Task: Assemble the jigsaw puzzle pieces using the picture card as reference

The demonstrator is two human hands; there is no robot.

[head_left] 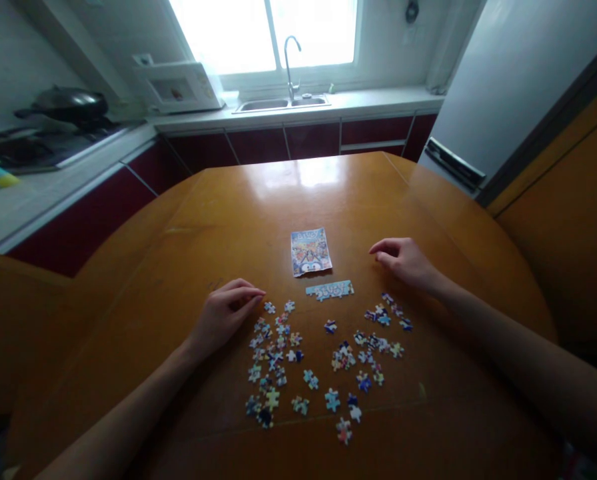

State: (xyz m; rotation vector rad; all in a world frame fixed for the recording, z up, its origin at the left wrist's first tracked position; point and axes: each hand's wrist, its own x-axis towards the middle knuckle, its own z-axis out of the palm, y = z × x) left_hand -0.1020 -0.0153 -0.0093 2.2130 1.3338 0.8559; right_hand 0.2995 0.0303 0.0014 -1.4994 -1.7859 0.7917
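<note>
Loose jigsaw pieces (280, 342) lie scattered on the wooden table (238, 227), with more on the right side. Above them is a joined strip of puzzle (330, 290), and behind it a printed picture sheet (310, 252). My left hand (223, 313) rests left of the pieces, its thumb and index fingertips close together beside a loose piece (269, 307); whether anything is between them is too small to tell. My right hand (403, 259) is right of the sheet, fingers curled with a gap between thumb and index finger, holding nothing visible.
Beyond the table's far edge runs a counter (368, 100) with a sink (278, 104), a faucet (289, 67) and a microwave (181, 87). A pan (68, 105) sits on the stove at the left. A fridge (513, 87) stands at the right.
</note>
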